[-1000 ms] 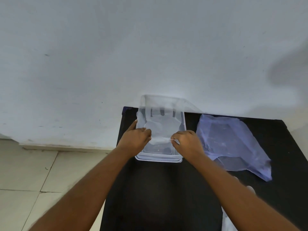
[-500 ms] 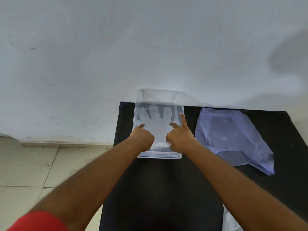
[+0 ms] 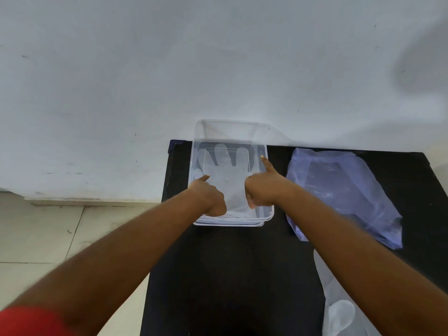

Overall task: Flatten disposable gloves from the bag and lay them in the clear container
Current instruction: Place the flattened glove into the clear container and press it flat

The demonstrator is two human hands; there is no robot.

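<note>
A clear rectangular container (image 3: 269, 215) stands at the far left of the black table. Inside it a translucent disposable glove (image 3: 228, 170) lies spread flat, its fingers pointing toward the wall. My left hand (image 3: 209, 196) rests inside the container at the glove's left edge, index finger stretched out and pressing down. My right hand (image 3: 263, 187) presses on the glove's right side, index finger extended along the container's right wall, the other fingers curled. A pale purple plastic bag (image 3: 339, 192) lies crumpled to the right of the container.
The black table (image 3: 230, 275) ends close to the container on the left, with tiled floor (image 3: 48, 234) below. A white wall (image 3: 218, 57) stands right behind the container. More translucent gloves (image 3: 341, 314) lie at the near right under my right forearm.
Both hands let go of the glove's cuff and moved forward onto the glove, index fingers extended. The glove went from lifted and wrinkled to lying flat in the container.
</note>
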